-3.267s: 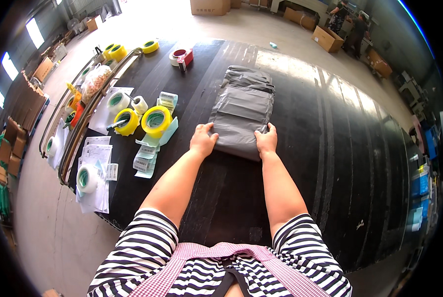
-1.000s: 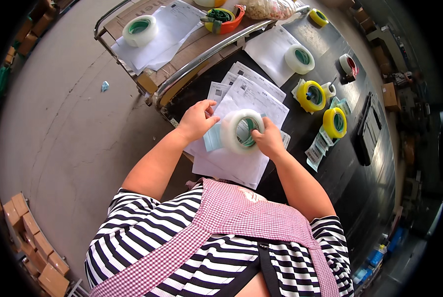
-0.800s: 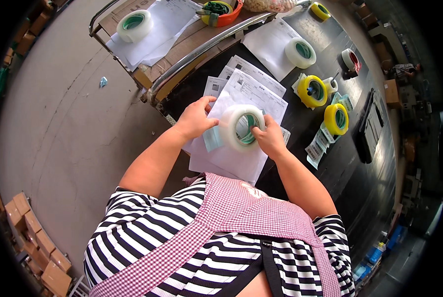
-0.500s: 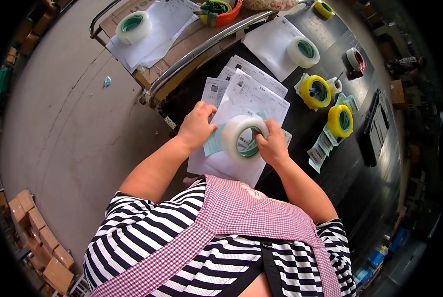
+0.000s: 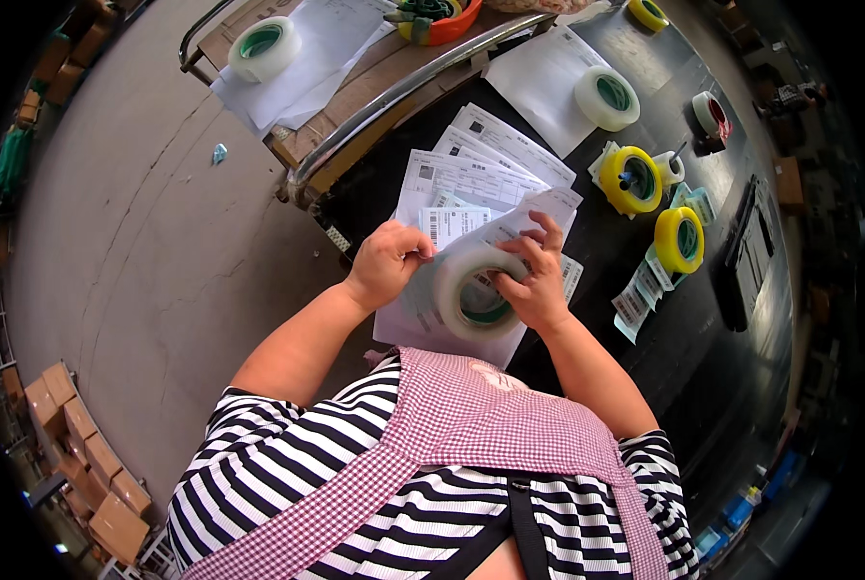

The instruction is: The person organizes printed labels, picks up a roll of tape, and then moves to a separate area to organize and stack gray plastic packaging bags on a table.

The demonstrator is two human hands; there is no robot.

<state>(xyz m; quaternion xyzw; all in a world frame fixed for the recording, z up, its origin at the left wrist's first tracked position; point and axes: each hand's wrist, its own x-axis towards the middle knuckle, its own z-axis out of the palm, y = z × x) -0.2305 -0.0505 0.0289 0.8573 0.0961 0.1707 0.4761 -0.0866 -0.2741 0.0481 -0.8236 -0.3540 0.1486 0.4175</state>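
Note:
A large roll of clear tape (image 5: 450,307) is over the papers in front of me. My right hand (image 5: 537,275) grips its right side, thumb at the hole and the other fingers raised and bent beside a lifted sheet. That white sheet (image 5: 534,208) curls toward me, its far edge folded up. My left hand (image 5: 390,259) pinches the sheet's left edge between thumb and forefinger. Just beyond, a white barcode label (image 5: 454,226) lies on another printed sheet (image 5: 476,174). More printed sheets (image 5: 510,135) fan out underneath.
Yellow tape rolls (image 5: 679,240) and barcode label strips (image 5: 635,302) lie to the right on the black table (image 5: 684,367). Another clear roll (image 5: 606,98) sits on paper farther back. A cart with a metal rail (image 5: 384,101) stands at the far left, carrying a tape roll (image 5: 264,48).
The top sheet's far edge has lifted and curled toward me, uncovering the barcode label and printed sheet. My right hand's fingers have spread upward. My left hand has moved slightly right.

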